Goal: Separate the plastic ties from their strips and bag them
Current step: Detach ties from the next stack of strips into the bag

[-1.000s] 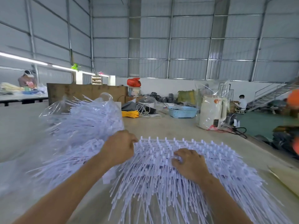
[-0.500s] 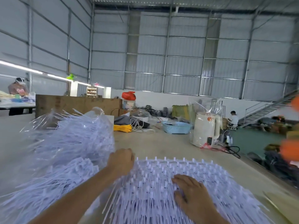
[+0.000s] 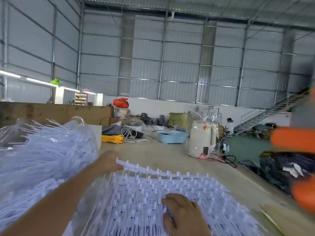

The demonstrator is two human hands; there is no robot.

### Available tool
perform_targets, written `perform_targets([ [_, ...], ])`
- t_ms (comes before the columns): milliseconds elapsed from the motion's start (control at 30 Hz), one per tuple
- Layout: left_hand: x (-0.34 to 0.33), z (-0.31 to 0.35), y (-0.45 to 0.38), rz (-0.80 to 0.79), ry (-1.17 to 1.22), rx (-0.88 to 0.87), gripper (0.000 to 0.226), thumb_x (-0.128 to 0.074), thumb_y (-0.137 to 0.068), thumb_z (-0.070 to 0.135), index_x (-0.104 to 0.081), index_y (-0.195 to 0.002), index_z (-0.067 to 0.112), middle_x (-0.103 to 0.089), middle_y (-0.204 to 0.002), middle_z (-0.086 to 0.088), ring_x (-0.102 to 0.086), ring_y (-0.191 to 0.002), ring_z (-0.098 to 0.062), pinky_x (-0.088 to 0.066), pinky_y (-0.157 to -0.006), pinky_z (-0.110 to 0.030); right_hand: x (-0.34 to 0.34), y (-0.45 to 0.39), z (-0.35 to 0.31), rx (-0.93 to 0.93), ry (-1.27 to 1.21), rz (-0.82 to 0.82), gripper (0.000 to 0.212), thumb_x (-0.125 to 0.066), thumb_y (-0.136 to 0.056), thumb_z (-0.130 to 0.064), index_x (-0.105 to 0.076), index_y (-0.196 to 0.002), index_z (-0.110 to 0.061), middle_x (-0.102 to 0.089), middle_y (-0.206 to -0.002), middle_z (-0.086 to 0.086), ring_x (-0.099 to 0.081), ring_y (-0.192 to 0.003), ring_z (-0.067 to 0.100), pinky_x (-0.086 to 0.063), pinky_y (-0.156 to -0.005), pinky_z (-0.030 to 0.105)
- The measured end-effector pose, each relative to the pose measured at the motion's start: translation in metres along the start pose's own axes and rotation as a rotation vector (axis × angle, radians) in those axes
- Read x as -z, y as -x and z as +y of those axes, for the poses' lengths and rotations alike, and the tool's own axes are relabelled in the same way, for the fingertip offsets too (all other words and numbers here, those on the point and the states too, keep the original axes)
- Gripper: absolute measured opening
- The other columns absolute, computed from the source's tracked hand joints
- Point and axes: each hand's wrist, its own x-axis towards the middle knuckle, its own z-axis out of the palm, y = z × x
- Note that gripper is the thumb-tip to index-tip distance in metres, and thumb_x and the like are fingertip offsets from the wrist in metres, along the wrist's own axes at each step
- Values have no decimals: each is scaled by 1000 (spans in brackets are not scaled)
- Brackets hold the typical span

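A wide stack of white plastic tie strips [image 3: 179, 193] lies on the table in front of me, tie heads pointing away. My left hand [image 3: 109, 161] grips the left end of the top strip [image 3: 129, 166], which is raised a little off the stack. My right hand [image 3: 182, 213] rests on the stack with its fingers spread and pressing down. To the left a clear plastic bag [image 3: 51, 150] bulges with loose white ties; more ties spill below it.
On the far table stand a white appliance wrapped in clear plastic [image 3: 201, 138], a blue basket [image 3: 171, 137], yellow cord [image 3: 112, 139] and cables. A blurred orange-sleeved person [image 3: 294, 140] is at the right edge. A wooden board [image 3: 56, 112] stands behind the bag.
The camera has tilted upward, so both hands sit lower in the frame. My left hand has lifted the end of the top strip off the stack. My right hand stays on the stack.
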Motion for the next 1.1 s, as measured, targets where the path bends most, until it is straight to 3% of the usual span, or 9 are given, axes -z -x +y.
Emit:
perform_targets([
  [67, 21, 11, -1, 62, -3, -53, 40, -72, -82, 27, -63, -117, 10, -61, -109, -10, -57, -99, -21, -43, -75, -25, -2, -1, 3, -10, -17, 12, 34, -48, -86, -43, -55, -119, -41, -45, -130, -23, -45, -118, -7, -37, -94, 22],
  [233, 59, 22, 14, -136, -50, -152, 37, -68, -86, 24, -64, -121, 14, -64, -112, -7, -61, -98, -19, -46, -74, -25, -7, 2, 11, -83, -111, -12, 39, -35, -95, -41, -37, -134, -38, -30, -142, -21, -36, -128, 2, -23, -103, 24],
  [367, 99, 56, 41, -31, 779, -60, 22, -68, -80, -5, -64, -101, -2, -72, -83, -20, -70, -57, -20, -53, -46, -21, 4, 2, 10, -106, -146, 123, 42, -37, -97, -40, -33, -138, -33, -34, -142, -15, -39, -126, 5, -29, -103, 27],
  [500, 159, 114, 82, 240, 1153, -120, 19, -62, -81, -9, -59, -99, -12, -71, -73, -21, -71, -58, -24, -61, -64, -37, 43, 2, -7, -191, -611, 321, 44, -50, -91, -45, -37, -132, -39, -43, -136, -15, -46, -121, 1, -42, -99, 29],
  [633, 202, 164, 142, 518, 953, -321, 9, -53, -85, -4, -59, -85, -11, -65, -54, -16, -67, -46, -22, -60, -54, -40, 103, -7, -33, -197, -1290, 342, 50, -52, -72, -75, -40, -118, -59, -47, -134, -20, -55, -112, -3, -49, -94, 33],
  [767, 203, 205, 199, 516, 646, -496, 14, -52, -84, 11, -60, -82, 0, -66, -81, -33, -66, -44, -24, -57, -63, -55, 155, -17, -52, -16, -1769, 99, 104, -75, -39, -73, -46, -130, -32, -55, -133, 2, -62, -110, 31, -53, -83, 53],
  [867, 189, 227, 208, 513, 481, -608, 37, -59, -86, 34, -62, -99, 0, -69, -80, -20, -67, -48, -19, -57, -53, -40, 165, -8, -60, 24, -1889, 25, 83, -80, -52, -58, -62, -120, -14, -62, -124, 12, -65, -104, 33, -57, -74, 41],
  [967, 178, 226, 199, 290, 729, -751, 68, -56, -89, 49, -27, -145, 22, -63, -104, -12, -69, -58, -11, -58, -57, -28, 157, 8, -50, -170, -2113, 197, 44, -57, -81, -38, -74, -91, 1, -67, -109, 22, -69, -96, 28, -58, -66, 31],
  [1100, 140, 173, 170, 204, 556, -652, 43, -55, -92, 43, -43, -129, 26, -62, -105, 1, -63, -93, -15, -50, -82, -30, 131, 35, -18, -501, -2458, 404, 39, -37, -95, -20, -61, -107, 9, -67, -103, 27, -71, -87, 28, -60, -61, 32],
])
